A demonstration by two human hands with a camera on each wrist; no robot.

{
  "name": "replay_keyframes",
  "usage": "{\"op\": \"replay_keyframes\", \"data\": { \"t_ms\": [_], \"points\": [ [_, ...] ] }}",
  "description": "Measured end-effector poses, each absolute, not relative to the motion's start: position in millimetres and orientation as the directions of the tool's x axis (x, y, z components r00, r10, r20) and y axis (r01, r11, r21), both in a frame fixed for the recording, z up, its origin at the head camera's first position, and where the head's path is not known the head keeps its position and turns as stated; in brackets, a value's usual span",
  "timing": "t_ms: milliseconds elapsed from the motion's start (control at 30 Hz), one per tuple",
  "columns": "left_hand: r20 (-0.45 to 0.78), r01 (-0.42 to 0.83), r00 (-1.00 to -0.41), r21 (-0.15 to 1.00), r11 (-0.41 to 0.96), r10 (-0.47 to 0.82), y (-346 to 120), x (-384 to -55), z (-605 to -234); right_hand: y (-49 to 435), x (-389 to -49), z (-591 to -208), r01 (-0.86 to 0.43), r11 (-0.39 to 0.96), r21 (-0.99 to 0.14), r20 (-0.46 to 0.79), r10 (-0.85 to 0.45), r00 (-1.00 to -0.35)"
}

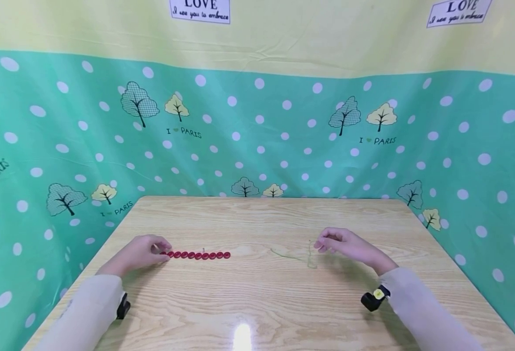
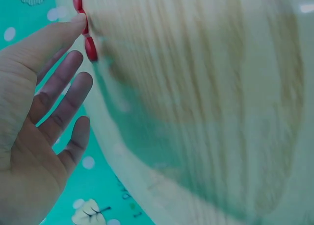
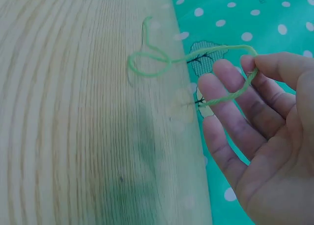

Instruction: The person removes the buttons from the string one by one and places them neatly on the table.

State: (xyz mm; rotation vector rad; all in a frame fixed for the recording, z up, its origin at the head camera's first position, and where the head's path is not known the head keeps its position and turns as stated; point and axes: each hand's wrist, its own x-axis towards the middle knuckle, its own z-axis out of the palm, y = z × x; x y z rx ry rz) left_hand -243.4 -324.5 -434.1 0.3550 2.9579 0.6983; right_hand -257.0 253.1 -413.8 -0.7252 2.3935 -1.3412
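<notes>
A row of small red round discs (image 1: 198,256), like buttons, lies in a straight line at the left of the wooden table. At the row's left end my left hand (image 1: 145,249) pinches a disc; its thumb shows on the red piece in the left wrist view, with the other fingers loosely spread. To the right, my right hand (image 1: 345,243) pinches a thin light-green string (image 3: 225,47) between thumb and index finger. The string bends round in a loop from the fingertips, and its far part trails left along the table.
The light wooden table (image 1: 248,292) reaches back to a green dotted curtain (image 1: 262,122) that hangs behind it and at both sides. Black wrist cameras (image 1: 373,301) sit on both forearms. A bright light reflection shows at the table's front.
</notes>
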Motion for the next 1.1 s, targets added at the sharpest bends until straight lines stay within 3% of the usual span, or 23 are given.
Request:
{"op": "replay_keyframes", "data": {
  "t_ms": [267, 600, 800, 1100],
  "points": [
    [0.049, 0.318, -0.942, 0.449, 0.835, 0.332, -286.5, -250.3, -423.1, 246.6, -257.7, -414.9, -0.267, 0.410, -0.872, -0.023, -0.579, -0.815],
    [0.112, 0.510, -0.844, 0.467, 0.722, 0.525, -219.9, -259.4, -421.7, 245.5, -257.5, -418.3, -0.267, 0.396, -0.879, -0.019, -0.589, -0.808],
    [0.121, 0.564, -0.800, 0.483, 0.670, 0.587, -175.9, -262.6, -430.1, 243.8, -258.8, -422.2, -0.260, 0.407, -0.875, -0.034, -0.589, -0.808],
    [0.118, 0.565, -0.807, 0.438, 0.699, 0.578, -125.3, -272.8, -436.0, 241.3, -260.0, -425.3, -0.258, 0.424, -0.868, -0.042, -0.581, -0.813]
  ]
}}
